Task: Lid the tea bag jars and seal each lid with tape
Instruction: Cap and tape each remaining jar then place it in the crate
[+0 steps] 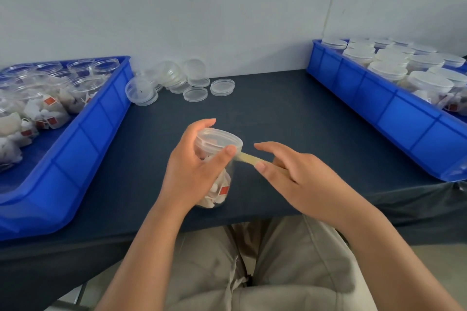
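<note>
A clear plastic jar point(217, 185) of tea bags stands tilted near the table's front edge, with a clear lid point(219, 137) on top. My left hand point(194, 166) grips the jar around its upper part, thumb pressed at the lid's rim. From that rim a strip of yellowish tape point(249, 158) stretches to the right. My right hand point(290, 171) holds the tape's other end; the roll is hidden under the fingers, and the index finger points out straight.
A blue tray point(83, 139) at the left holds open jars with tea bags. A blue tray point(394, 111) at the right holds lidded jars. Loose clear lids point(192, 83) lie at the back of the dark table, by the wall.
</note>
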Available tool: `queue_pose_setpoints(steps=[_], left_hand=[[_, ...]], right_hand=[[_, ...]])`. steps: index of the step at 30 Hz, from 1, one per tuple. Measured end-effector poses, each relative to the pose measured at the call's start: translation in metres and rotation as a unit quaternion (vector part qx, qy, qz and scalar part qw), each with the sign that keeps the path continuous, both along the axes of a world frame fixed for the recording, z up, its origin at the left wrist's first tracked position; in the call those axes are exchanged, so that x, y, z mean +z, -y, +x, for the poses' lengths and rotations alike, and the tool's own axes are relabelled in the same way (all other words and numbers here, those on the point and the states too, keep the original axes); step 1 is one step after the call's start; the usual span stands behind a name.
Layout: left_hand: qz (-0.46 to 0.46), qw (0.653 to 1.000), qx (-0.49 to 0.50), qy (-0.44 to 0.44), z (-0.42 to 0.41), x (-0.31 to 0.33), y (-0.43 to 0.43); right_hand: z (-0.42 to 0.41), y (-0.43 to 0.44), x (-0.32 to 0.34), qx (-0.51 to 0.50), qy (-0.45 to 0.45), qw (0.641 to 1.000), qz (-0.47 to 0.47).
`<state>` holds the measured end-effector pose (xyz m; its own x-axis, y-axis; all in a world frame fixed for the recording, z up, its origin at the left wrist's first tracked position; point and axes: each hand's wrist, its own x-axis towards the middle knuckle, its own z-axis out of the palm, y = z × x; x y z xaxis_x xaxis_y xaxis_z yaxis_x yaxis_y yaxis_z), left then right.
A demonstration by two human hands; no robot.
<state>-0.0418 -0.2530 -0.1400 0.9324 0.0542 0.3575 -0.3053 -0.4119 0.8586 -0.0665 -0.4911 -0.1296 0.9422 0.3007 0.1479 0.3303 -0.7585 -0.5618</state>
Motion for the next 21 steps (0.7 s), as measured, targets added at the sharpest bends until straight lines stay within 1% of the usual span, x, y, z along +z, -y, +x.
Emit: queue_pose_setpoints(steps=[4, 8, 11, 15, 18, 21], left_hand=[[-0.015, 0.999, -0.019, -0.029, 0.0, 0.003, -0.008], [-0.06, 0.995, -0.052, -0.062, -0.008, 0.007, -0.013], [-0.12, 0.983, -0.101, -0.093, -0.014, 0.01, -0.013], [-0.191, 0.958, -0.161, -0.139, -0.014, 0.008, -0.014], [-0.213, 0.948, -0.179, -0.157, -0.011, 0.002, -0.015], [-0.218, 0.936, -0.194, -0.195, -0.009, -0.005, -0.017]], right_hand=[[0.0, 0.006, 0.002, 0.002, 0.028, 0.999, -0.031], [0.005, 0.005, -0.002, 0.001, 0.017, 1.0, -0.008], [0.007, 0.006, -0.001, 0.008, 0.018, 1.0, 0.003], [0.004, 0.002, 0.0, 0.026, 0.015, 0.999, 0.018], [0.001, 0.001, 0.002, 0.035, 0.012, 0.999, 0.022], [0.0, 0.003, 0.006, 0.047, 0.013, 0.999, 0.003]])
